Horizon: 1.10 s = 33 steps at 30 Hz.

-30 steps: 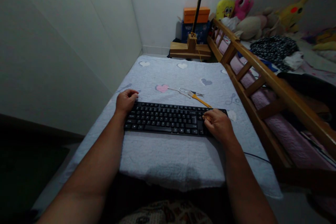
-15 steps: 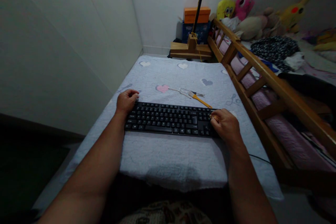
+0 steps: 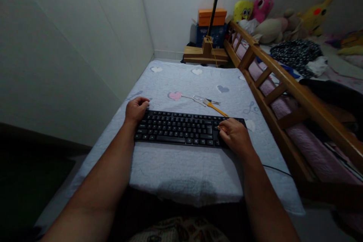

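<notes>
A black computer keyboard [image 3: 176, 126] lies flat across the cloth-covered table in front of me. At its upper left corner my left hand [image 3: 136, 109] is closed with curled fingers, gripping the keyboard's left end. My right hand [image 3: 235, 133] is over the number pad side, closed around a small tan-orange thing [image 3: 222, 129]; most of it is hidden in the fingers, and its kind cannot be made out. Behind the keyboard lie a brush with a yellow handle [image 3: 217, 109] and a thin wire tool [image 3: 195, 98], with a dark slim tool [image 3: 214, 102] beside them.
The table's heart-patterned cloth [image 3: 176, 77] reaches a wall on the left. A wooden bed rail [image 3: 272, 68] runs along the right, with plush toys [image 3: 262, 9] beyond it. A wooden stand [image 3: 206, 53] with a black pole is at the back. A cable [image 3: 276, 169] trails right.
My right hand has slid left over the keyboard with the small thing in it, uncovering the right end's upper keys. My left hand has stayed in place.
</notes>
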Available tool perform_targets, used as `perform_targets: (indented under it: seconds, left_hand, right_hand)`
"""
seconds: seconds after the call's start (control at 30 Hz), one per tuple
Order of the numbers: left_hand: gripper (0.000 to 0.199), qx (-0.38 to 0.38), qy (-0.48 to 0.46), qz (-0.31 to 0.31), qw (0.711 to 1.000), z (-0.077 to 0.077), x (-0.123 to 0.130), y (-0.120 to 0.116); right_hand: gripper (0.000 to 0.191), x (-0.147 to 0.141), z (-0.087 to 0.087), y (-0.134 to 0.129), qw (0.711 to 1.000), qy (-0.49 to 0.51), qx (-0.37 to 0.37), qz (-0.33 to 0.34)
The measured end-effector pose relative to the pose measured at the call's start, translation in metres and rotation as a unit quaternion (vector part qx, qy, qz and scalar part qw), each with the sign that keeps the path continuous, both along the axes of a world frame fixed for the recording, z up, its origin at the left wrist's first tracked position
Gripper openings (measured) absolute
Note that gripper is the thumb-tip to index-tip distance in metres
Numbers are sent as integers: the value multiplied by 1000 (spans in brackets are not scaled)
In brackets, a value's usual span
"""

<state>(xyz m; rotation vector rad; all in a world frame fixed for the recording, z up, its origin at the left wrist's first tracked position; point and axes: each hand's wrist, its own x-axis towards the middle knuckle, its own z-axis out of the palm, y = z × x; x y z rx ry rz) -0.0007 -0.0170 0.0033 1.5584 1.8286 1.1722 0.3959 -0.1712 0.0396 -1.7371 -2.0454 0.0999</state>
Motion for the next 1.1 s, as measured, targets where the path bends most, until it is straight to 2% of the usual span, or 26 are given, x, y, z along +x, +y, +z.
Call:
perform_targets:
  seconds: [0.23, 0.4, 0.5, 0.63, 0.8, 1.1]
  left_hand:
    - [22, 16, -4, 8, 1000, -1, -1, 0]
    - [24, 42, -14, 43, 998, 0, -3, -2]
    - [25, 49, -4, 55, 997, 1, -4, -3]
    - [24, 43, 0, 58, 997, 0, -4, -4]
    - [23, 40, -8, 49, 998, 0, -4, -3]
    - [30, 66, -18, 91, 994, -5, -7, -2]
  right_hand:
    - [15, 20, -1, -2, 999, -23, 9, -44]
    - [16, 26, -1, -1, 998, -27, 20, -61]
    - [16, 20, 0, 0, 998, -9, 32, -50]
    - [16, 0, 3, 1, 999, 19, 34, 4]
    - [17, -17, 3, 1, 1000, -10, 3, 28]
    - [17, 17, 0, -3, 998, -56, -8, -39]
